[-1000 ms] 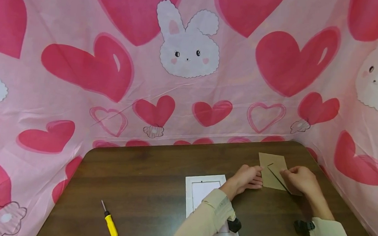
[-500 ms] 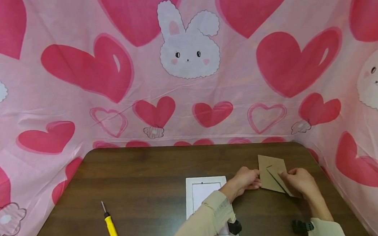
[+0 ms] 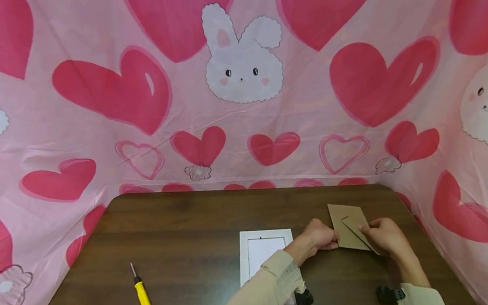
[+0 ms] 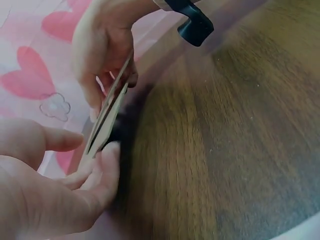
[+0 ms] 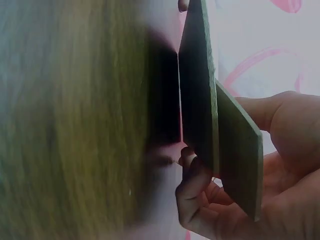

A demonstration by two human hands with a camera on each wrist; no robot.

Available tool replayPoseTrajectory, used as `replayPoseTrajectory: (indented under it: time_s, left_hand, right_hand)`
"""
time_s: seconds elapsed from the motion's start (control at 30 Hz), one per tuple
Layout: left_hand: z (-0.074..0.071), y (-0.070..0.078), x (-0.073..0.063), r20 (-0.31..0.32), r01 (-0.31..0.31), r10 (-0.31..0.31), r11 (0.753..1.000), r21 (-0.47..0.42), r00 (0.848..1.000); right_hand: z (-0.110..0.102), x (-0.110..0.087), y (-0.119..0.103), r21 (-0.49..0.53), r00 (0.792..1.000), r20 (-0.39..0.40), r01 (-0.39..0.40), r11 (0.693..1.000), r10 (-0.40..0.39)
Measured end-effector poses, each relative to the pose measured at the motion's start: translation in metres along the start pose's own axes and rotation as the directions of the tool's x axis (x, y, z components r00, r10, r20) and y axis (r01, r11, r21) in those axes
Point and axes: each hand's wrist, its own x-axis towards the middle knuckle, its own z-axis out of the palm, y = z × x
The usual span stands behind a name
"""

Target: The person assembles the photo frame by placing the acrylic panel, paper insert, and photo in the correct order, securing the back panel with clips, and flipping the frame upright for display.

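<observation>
A brown picture-frame backing board, with an easel leg attached to its upper face, is held above the table at the right in the head view. My right hand grips its right side, the thumb on the leg and the fingers curled under the board's edge in the right wrist view. My left hand holds the near left corner; its fingers curl beneath the edge in the left wrist view. A white picture frame lies on the table, partly hidden under my left forearm.
A screwdriver with a yellow handle lies at the left of the brown wooden table. Pink cloth walls printed with hearts and rabbits stand close around the table's back and sides.
The backing board has shifted slightly left and nearer. My left fingers, spread along its left edge before, are now bent around its near corner. The frame and screwdriver stay put.
</observation>
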Motion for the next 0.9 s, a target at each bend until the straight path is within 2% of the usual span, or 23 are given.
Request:
replayPoseTrajectory:
  time_s: [0.1,0.23,0.4,0.63,0.9]
  left_hand:
    - [-0.003,-0.001,0.001,0.027,-0.008,0.009,0.999,-0.033,1.000]
    - [-0.006,-0.003,0.002,0.058,-0.045,0.049,0.996,-0.081,0.997]
    - [-0.016,-0.003,0.003,0.070,-0.082,0.093,0.986,-0.145,0.993]
    - [-0.033,-0.003,0.000,0.085,-0.105,0.115,0.987,-0.120,0.990]
    - [-0.052,0.004,-0.003,0.108,-0.092,0.108,0.986,-0.142,0.988]
  right_hand:
    - [0.002,0.000,-0.002,0.007,1.000,-0.005,0.028,1.000,-0.028]
    - [0.004,0.000,-0.008,0.023,0.998,-0.009,0.063,0.998,-0.063]
    - [0.007,-0.001,-0.018,0.049,0.997,-0.004,0.082,0.995,-0.082]
    - [0.010,-0.004,-0.029,0.070,0.996,-0.006,0.086,0.994,-0.086]
    - [0.015,-0.004,-0.038,0.109,0.995,-0.001,0.099,0.989,-0.100]
